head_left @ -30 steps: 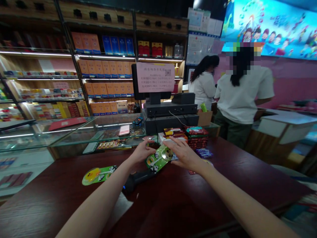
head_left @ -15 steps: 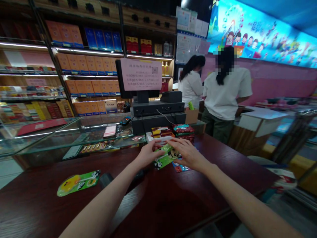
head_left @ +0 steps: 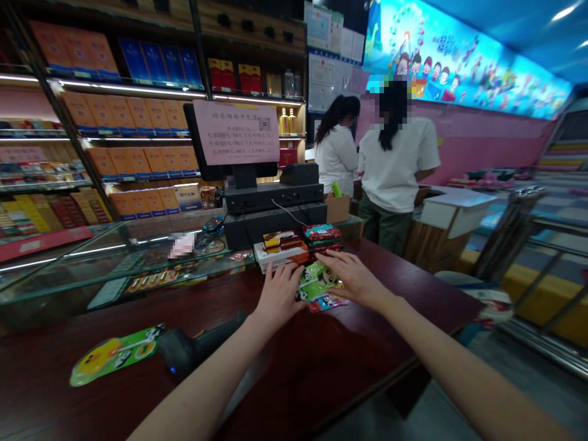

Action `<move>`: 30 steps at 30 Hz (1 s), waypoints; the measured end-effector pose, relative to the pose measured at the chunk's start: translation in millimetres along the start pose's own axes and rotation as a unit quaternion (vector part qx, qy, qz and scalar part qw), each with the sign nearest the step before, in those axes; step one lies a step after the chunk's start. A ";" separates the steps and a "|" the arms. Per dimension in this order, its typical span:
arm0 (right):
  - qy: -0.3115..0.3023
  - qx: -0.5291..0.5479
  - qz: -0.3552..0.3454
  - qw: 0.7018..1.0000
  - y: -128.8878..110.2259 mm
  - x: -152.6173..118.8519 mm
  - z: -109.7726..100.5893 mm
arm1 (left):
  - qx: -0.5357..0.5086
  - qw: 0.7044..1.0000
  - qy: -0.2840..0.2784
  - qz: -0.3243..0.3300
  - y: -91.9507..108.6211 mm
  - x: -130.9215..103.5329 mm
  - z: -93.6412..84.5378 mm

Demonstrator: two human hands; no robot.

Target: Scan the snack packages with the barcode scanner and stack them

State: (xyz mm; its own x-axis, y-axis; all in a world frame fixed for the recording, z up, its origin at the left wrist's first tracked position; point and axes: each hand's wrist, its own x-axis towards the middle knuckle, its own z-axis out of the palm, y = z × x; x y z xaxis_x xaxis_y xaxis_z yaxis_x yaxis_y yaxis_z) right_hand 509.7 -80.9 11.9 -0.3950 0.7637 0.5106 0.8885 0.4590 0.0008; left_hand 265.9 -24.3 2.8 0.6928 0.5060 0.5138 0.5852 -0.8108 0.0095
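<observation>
A green pack (head_left: pixel 316 283) sits over the desk (head_left: pixel 294 373), between the left hand (head_left: pixel 279 296) and the right hand (head_left: pixel 357 279), near both. Each grip is partly open, fingers curved at the pack's ends; whether either has firm hold cannot be told. The pack's long axis slants gently away from left to right, its round end pointing toward the right hand.

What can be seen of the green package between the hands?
The green package looks glossy and plastic, with a round, tan, dark-eyed face toward the right and a small panda figure at lower left. It slants up rightward. The left hand is at its left edge; the right hand partly covers its right end. A colourful packet shows just below; whether they touch is unclear.
</observation>
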 end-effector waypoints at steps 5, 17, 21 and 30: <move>0.002 -0.017 0.000 1.000 9.6 -11.5 0.5 | 0.023 1.000 -0.014 0.004 13.0 4.1 5.8; -0.098 0.056 0.108 0.988 40.6 -27.5 12.5 | -0.059 0.993 -0.095 -0.042 24.4 20.7 30.1; -0.121 0.090 0.123 0.981 46.5 -27.2 15.3 | -0.075 0.988 -0.118 -0.059 23.1 24.8 37.7; -0.175 0.119 0.158 0.965 44.4 -25.6 15.1 | -0.107 0.978 -0.162 -0.080 21.2 26.5 42.2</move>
State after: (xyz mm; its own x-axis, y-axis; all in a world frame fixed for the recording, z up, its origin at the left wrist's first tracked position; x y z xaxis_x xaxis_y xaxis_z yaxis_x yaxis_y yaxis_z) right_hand 555.8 -73.2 -14.1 -0.2057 0.9697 0.1315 0.9153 0.2382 -0.3249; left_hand 314.5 -15.7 -19.6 0.7178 0.6693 0.1919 0.6190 -0.7396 0.2643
